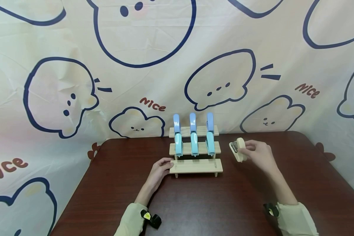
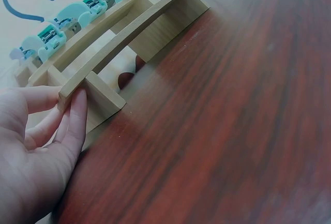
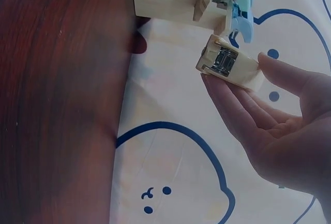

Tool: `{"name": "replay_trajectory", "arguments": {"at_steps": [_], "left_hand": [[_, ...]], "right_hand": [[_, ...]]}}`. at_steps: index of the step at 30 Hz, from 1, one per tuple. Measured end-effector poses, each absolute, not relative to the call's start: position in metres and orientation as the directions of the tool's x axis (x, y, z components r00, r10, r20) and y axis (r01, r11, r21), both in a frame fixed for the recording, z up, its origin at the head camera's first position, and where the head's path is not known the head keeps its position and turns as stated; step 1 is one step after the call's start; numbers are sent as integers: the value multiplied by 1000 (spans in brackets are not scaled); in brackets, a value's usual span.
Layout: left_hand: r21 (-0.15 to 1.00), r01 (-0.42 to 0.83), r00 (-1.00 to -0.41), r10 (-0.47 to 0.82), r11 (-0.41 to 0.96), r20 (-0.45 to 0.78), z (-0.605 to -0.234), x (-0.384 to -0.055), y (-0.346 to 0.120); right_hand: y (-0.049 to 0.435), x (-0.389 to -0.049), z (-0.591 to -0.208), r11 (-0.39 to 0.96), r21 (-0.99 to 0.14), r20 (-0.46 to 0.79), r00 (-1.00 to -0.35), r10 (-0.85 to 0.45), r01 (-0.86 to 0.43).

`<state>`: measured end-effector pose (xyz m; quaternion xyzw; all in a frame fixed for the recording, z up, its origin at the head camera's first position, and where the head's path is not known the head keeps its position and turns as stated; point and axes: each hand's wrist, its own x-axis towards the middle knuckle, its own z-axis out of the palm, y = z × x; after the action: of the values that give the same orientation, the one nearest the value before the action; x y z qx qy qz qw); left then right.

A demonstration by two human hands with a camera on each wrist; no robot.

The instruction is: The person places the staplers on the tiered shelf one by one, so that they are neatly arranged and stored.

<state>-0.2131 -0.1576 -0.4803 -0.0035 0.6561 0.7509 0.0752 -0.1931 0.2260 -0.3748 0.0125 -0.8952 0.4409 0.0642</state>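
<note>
A three-tier wooden rack (image 1: 196, 166) stands near the back of the table. Three blue spring clothes pegs (image 1: 193, 123) are clamped along its top board, and three turquoise pegs (image 1: 194, 144) along the middle one; the bottom board is bare. My left hand (image 1: 158, 170) pinches the left end of that bottom board, fingers above and below it in the left wrist view. Right of the rack, my right hand (image 1: 261, 155) holds a cream spring clothes peg (image 1: 239, 150) between thumb and fingers, in the air. Its metal coil spring (image 3: 224, 61) shows in the right wrist view.
The dark wooden table (image 1: 194, 209) reaches back to a pale cloth backdrop (image 1: 177, 85) printed with cartoon faces. Black wrist straps sit over both light sleeves (image 1: 296, 218). The backdrop rises close behind the rack.
</note>
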Motion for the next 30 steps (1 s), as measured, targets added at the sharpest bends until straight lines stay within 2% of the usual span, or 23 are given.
{"name": "replay_trajectory", "arguments": {"at_steps": [17, 30], "left_hand": [[986, -119, -989, 105, -120, -106, -480, -213, -158], [986, -116, -989, 105, -121, -103, -480, -213, -158]], "right_hand": [[205, -192, -381, 621, -778, 108, -994, -19, -97], [192, -190, -383, 643, -765, 17, -999, -41, -39]]}}
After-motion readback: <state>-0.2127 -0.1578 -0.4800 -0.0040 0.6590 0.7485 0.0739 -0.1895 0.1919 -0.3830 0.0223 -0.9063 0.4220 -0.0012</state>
